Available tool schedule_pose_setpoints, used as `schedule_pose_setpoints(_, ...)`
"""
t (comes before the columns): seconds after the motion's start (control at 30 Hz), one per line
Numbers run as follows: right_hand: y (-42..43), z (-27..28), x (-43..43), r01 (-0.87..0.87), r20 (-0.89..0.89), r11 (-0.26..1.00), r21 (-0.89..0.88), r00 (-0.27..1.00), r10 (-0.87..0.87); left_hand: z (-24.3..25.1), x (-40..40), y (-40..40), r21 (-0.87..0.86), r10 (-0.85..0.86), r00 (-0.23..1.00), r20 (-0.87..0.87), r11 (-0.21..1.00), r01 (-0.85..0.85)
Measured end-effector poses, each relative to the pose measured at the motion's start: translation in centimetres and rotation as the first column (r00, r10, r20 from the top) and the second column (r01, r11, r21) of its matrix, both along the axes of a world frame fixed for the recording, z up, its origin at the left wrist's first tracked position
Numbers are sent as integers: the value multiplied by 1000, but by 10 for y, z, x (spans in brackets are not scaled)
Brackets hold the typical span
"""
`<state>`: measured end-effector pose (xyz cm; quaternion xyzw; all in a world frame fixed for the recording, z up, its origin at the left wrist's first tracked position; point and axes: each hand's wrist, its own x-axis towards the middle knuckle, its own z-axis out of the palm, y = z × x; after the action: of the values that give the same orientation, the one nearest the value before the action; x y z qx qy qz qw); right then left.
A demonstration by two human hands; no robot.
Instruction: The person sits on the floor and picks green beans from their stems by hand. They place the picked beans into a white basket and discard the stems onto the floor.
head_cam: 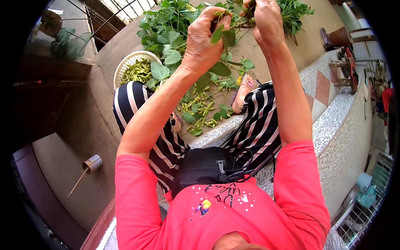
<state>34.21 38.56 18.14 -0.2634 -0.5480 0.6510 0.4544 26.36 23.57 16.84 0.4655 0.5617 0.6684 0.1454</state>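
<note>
Near the top of the view, my left hand (206, 39) is closed around a soybean plant (229, 38), whose leaves hang down below the fist. My right hand (268, 22) grips stem and pods of what looks like the same plant, its fingertips partly cut off by the frame's edge. Beyond my left knee stands a white plastic basket (119, 69) holding green soybean pods (137, 71). Loose pods and leaves (200, 107) lie scattered on the ground between my feet. A leafy heap of soybean plants (162, 23) spreads behind the basket.
More cut greens (293, 15) lie at the upper right. A can with a stick (93, 164) lies at the left. I sit on a speckled stone step (331, 128); a red-and-black object (350, 68) rests on it at right. A wire rack (359, 222) stands at lower right.
</note>
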Motion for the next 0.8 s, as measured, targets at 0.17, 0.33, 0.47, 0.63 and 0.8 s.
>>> schedule_pose_setpoints(0.17,16,-9,7,-101,-75,976,-193,993,88,-2,1,-8,-15,-279,959,53,960,280)
schedule_pose_setpoints(0.33,64,-40,17,-79,-108,979,-188,992,60,51,12,-38,-234,-513,858,-16,836,496)
schedule_pose_setpoints(0.47,79,-17,26,-94,-129,982,-165,989,73,41,-1,-35,-119,-640,578,506,612,782)
schedule_pose_setpoints(0.63,37,-7,23,-215,-132,943,-255,974,186,25,-24,-28,118,-589,552,590,740,662)
schedule_pose_setpoints(0.8,15,0,12,-281,-41,947,-154,960,278,20,-35,-20,-14,-330,699,634,899,437)
